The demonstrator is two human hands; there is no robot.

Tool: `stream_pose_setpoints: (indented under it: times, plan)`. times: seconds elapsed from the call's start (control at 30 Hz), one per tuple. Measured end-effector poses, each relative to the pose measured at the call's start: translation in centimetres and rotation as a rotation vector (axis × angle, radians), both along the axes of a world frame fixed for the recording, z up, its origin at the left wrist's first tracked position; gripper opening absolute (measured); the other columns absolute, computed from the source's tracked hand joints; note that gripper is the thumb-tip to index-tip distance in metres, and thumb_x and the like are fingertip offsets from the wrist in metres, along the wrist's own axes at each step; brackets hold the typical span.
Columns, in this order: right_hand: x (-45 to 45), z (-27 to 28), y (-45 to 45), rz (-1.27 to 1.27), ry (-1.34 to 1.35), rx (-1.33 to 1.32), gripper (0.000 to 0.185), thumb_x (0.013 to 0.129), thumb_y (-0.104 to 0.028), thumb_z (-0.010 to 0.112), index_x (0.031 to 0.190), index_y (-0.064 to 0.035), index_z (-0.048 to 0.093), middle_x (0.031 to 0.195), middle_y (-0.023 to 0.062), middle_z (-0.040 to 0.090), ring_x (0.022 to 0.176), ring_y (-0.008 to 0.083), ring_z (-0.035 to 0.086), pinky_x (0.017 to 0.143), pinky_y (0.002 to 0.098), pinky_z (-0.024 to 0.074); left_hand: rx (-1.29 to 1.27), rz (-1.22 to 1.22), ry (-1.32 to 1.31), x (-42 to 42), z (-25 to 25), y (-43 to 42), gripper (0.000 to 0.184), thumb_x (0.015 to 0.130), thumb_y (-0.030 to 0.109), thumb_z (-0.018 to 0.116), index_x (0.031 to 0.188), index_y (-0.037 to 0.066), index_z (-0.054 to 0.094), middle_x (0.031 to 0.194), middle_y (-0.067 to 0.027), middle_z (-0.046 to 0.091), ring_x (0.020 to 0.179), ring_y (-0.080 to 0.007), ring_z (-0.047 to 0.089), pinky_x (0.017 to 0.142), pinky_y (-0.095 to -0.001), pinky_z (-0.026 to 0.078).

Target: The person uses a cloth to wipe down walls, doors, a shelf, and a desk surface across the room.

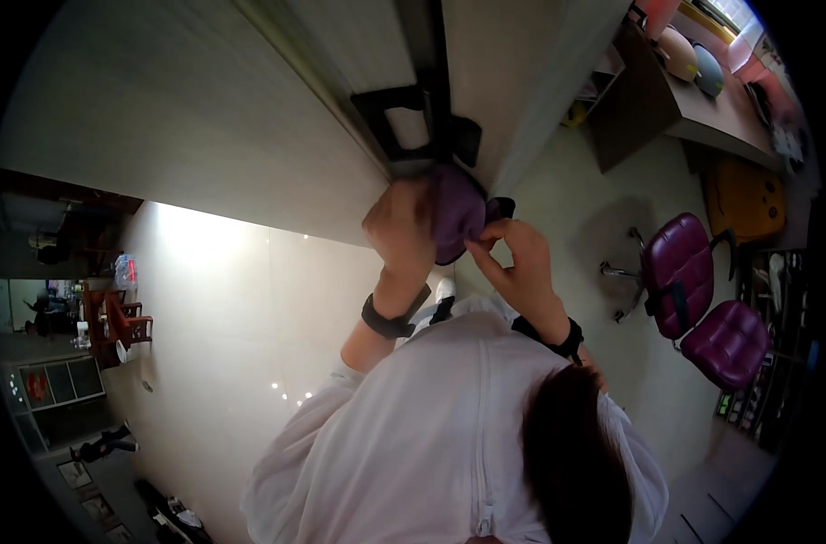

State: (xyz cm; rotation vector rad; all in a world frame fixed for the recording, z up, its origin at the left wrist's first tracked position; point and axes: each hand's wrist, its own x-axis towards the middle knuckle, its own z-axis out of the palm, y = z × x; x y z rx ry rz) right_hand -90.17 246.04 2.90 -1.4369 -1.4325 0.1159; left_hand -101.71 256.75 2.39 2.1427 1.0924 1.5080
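A purple cloth (458, 213) with a dark edge hangs between my two hands, just below a black metal fitting (411, 127) on a pale panel. My left hand (402, 227) is closed at the cloth's left side, its fingers somewhat blurred. On the right side, my right hand (517, 258) pinches the cloth's edge between thumb and forefinger. A small black piece (500, 209) sticks out at the cloth's right, above my right fingers. Dark bands circle both wrists.
Large pale panels (222, 118) rise ahead and to the left. To the right are a purple swivel chair (680, 272), a desk (703, 109) with helmets (677, 54) and a yellow case (746, 199). Wooden furniture (114, 317) stands far left.
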Motion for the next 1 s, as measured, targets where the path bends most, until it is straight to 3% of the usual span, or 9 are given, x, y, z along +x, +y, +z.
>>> stream_pose_setpoints:
  times: [0.17, 0.37, 0.47, 0.67, 0.8, 1.0]
  plan:
    - [-0.2, -0.7, -0.2, 0.004, 0.004, -0.18, 0.022, 0.077, -0.015, 0.07, 0.088, -0.0048, 0.055, 0.074, 0.0056, 0.064, 0.062, 0.0239, 0.06, 0.056, 0.0338, 0.0451, 0.004, -0.027, 0.152, -0.5, -2.1, 0.2, 0.013, 0.068, 0.004, 0.062, 0.078, 0.01, 0.057, 0.063, -0.01, 0.054, 0.055, -0.0305, 0.054, 0.049, -0.039, 0.041]
    - [-0.9, -2.1, -1.1, 0.033, 0.017, -0.504, 0.037, 0.08, -0.018, 0.068, 0.107, -0.0041, 0.046, 0.086, 0.0145, 0.063, 0.078, 0.0315, 0.062, 0.064, 0.0402, 0.0463, -0.032, -0.037, 0.302, -0.5, -5.1, -0.2, 0.013, 0.07, 0.005, 0.062, 0.079, 0.011, 0.055, 0.064, -0.009, 0.055, 0.056, -0.0301, 0.054, 0.049, -0.0403, 0.041]
    - [-0.6, -2.3, -1.6, 0.089, -0.112, -0.675, 0.041, 0.08, -0.019, 0.068, 0.11, -0.004, 0.044, 0.088, 0.0164, 0.062, 0.078, 0.0336, 0.06, 0.066, 0.0416, 0.0462, -0.032, -0.043, 0.305, -0.6, -6.5, -0.1, 0.014, 0.069, 0.006, 0.063, 0.079, 0.012, 0.055, 0.063, -0.0087, 0.055, 0.055, -0.0295, 0.054, 0.048, -0.0402, 0.041]
    - [-0.8, -2.5, -1.7, 0.084, -0.2, -0.558, 0.045, 0.079, -0.019, 0.068, 0.114, -0.003, 0.044, 0.093, 0.0163, 0.061, 0.082, 0.0336, 0.059, 0.069, 0.0411, 0.0459, 0.038, -0.048, 0.19, -0.7, -4.3, 0.5, 0.013, 0.068, 0.007, 0.066, 0.07, 0.012, 0.054, 0.058, -0.0069, 0.053, 0.05, -0.0268, 0.052, 0.045, -0.0369, 0.04]
    - [-1.3, -0.6, -1.5, 0.11, -0.095, -0.44, 0.042, 0.079, -0.022, 0.068, 0.109, -0.0028, 0.047, 0.086, 0.0164, 0.061, 0.079, 0.0349, 0.059, 0.068, 0.0409, 0.0467, 0.004, -0.071, 0.036, -0.4, -0.6, 0.5, 0.016, 0.069, 0.007, 0.069, 0.065, 0.012, 0.053, 0.054, -0.0056, 0.052, 0.045, -0.0254, 0.05, 0.043, -0.0343, 0.039]
    - [-0.7, 0.5, -1.3, 0.239, 0.034, -0.444, 0.043, 0.079, -0.024, 0.069, 0.111, -0.0043, 0.048, 0.087, 0.0163, 0.063, 0.082, 0.0338, 0.061, 0.07, 0.04, 0.0477, -0.091, 0.007, 0.051, 0.2, 0.8, -0.3, 0.016, 0.07, 0.008, 0.069, 0.069, 0.011, 0.054, 0.054, -0.0062, 0.052, 0.046, -0.0262, 0.052, 0.044, -0.0355, 0.04]
